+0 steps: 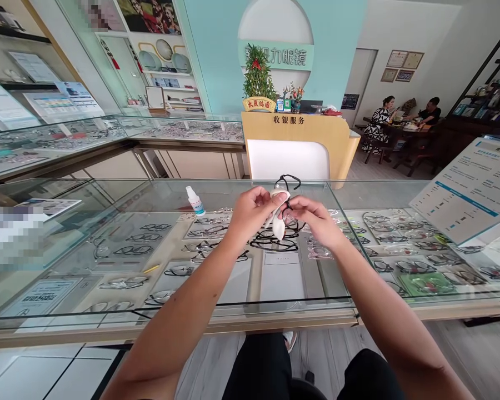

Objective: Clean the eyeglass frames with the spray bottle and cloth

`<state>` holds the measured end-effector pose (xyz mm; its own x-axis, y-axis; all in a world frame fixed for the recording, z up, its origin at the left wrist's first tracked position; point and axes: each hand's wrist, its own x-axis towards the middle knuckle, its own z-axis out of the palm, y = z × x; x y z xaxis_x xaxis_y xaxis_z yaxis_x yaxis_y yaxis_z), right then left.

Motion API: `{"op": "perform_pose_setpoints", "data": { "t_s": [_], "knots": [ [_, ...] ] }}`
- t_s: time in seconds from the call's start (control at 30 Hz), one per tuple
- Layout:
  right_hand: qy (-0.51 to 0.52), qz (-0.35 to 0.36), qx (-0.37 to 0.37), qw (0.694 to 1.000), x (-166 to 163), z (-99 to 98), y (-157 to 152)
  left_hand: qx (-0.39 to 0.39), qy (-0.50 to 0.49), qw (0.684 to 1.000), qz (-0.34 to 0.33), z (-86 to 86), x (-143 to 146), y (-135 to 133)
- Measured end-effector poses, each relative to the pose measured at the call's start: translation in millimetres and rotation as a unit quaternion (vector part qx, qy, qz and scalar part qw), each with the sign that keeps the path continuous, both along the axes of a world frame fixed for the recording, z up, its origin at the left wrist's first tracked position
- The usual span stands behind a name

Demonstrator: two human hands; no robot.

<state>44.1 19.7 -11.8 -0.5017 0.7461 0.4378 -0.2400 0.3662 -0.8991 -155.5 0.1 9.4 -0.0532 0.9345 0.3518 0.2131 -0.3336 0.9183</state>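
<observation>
Above the glass display counter [229, 312], my left hand [256, 208] is closed on a white cloth [278, 226], its thumb pressing the cloth against the eyeglasses. My right hand [314, 216] pinches the same dark-framed eyeglasses [289, 179] from the right side. One dark temple arm sticks up and curves over past the fingers. The lens under the cloth is mostly hidden. A white spray bottle [195, 201] with a blue-green label stands on the glass to the left of my left hand.
Rows of eyeglasses [275, 244] lie inside the counter below my hands. A printed sign [469, 189] stands on the right, leaflets [48, 206] lie on the left. Beyond is a wooden cashier desk [341, 133]; two people [379, 123] sit at a table at the back right.
</observation>
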Motion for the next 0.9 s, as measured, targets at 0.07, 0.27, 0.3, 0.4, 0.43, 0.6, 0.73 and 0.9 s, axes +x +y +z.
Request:
{"op": "perform_pose_setpoints", "data": {
  "t_s": [0.07, 0.27, 0.3, 0.4, 0.43, 0.6, 0.73, 0.9],
  "knots": [
    [0.002, 0.001, 0.004, 1.0, 0.5, -0.1, -0.1, -0.022, -0.024, 0.999, -0.04, 0.6, 1.1, -0.9],
    [-0.002, -0.002, -0.003, 1.0, 2.9, -0.7, 0.3, -0.039, -0.093, 0.985, -0.138, -3.3, 2.4, 0.1],
    [-0.005, -0.002, -0.001, 1.0, 3.2, -0.7, 0.2, -0.035, -0.103, 0.982, -0.154, -4.7, 2.7, 1.4],
    [-0.008, 0.001, 0.001, 1.0, 3.4, -1.2, 0.6, -0.034, -0.159, 0.967, -0.197, -8.6, 4.8, 6.6],
    [-0.007, 0.003, -0.002, 1.0, 3.3, -1.6, 1.1, -0.035, -0.184, 0.96, -0.21, -9.4, 5.9, 8.2],
    [0.011, 0.037, -0.024, 0.999, 1.5, -3.7, 3.2, -0.033, -0.251, 0.928, -0.273, -9.2, 10.5, 10.4],
    [0.018, 0.043, -0.043, 0.998, -1.3, -6.5, 4.2, -0.035, -0.248, 0.926, -0.282, -7.2, 9.9, 10.6],
    [0.014, 0.037, -0.041, 0.998, -5.0, -11.8, 6.9, -0.039, -0.241, 0.931, -0.271, -6.1, 8.7, 12.1]
  ]
}}
